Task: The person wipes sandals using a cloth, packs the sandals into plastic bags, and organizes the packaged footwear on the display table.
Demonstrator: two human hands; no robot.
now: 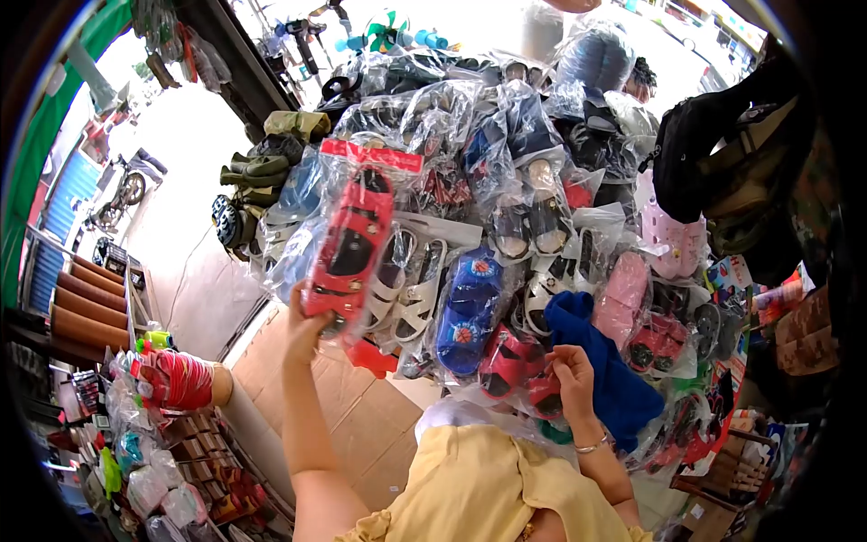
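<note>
My left hand [312, 327] is closed on the lower end of a clear bag of red sandals [350, 248] with black patches and a red header strip, raised over the left side of the display. My right hand [571, 379] has its fingers curled together above another bagged red and black pair of shoes [510, 361]; whether anything is pinched in them cannot be made out. A blue cloth [601, 370] lies beside and behind that wrist. Bagged blue slides [468, 312] and white strappy sandals [418, 294] lie between my hands.
Bagged footwear is heaped across the display, with pink clogs [673, 235] at the right. Black bags [704, 154] hang at the upper right. Brown rolls [90, 312] and a spool of red cord [176, 379] stand left. A tiled floor [307, 397] shows below.
</note>
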